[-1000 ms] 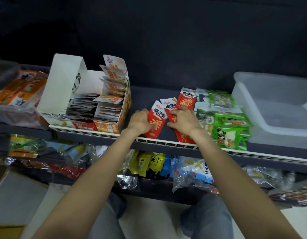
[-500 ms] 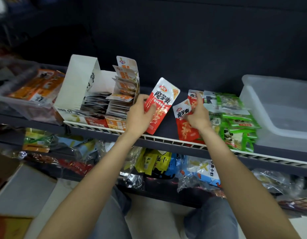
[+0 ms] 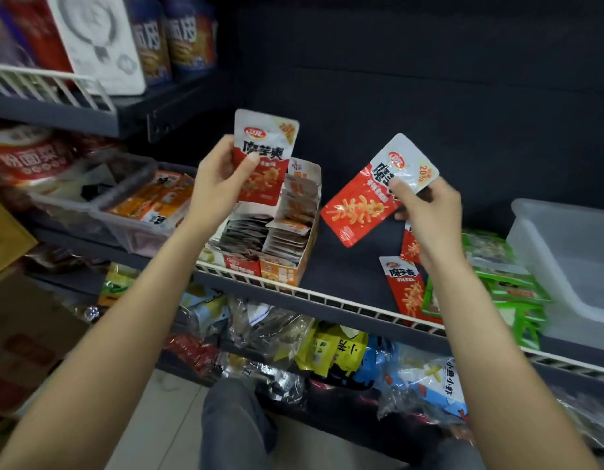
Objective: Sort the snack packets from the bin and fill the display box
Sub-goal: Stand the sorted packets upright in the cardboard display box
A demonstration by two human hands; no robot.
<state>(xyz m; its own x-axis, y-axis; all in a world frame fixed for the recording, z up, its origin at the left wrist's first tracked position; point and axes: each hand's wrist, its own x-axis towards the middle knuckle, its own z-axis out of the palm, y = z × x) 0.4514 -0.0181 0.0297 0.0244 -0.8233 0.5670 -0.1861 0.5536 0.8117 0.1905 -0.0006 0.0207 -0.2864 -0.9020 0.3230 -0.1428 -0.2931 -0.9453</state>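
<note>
Single head view, close, looking forward and down at shelf [image 3: 327,276]

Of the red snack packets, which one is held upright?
The packet in the left hand, above the display box. The right hand's packet is tilted, and the others lie flat on the shelf.

A small shop: dark shelves with white wire rails [image 3: 331,301] carry a cardboard display box [image 3: 287,232] of snack packets, bagged snacks [image 3: 331,351] at 6 o'clock, and packaged goods [image 3: 172,32] at 11 o'clock.

glossy foil packets [image 3: 264,161], translucent plastic bin [image 3: 565,266]
</note>
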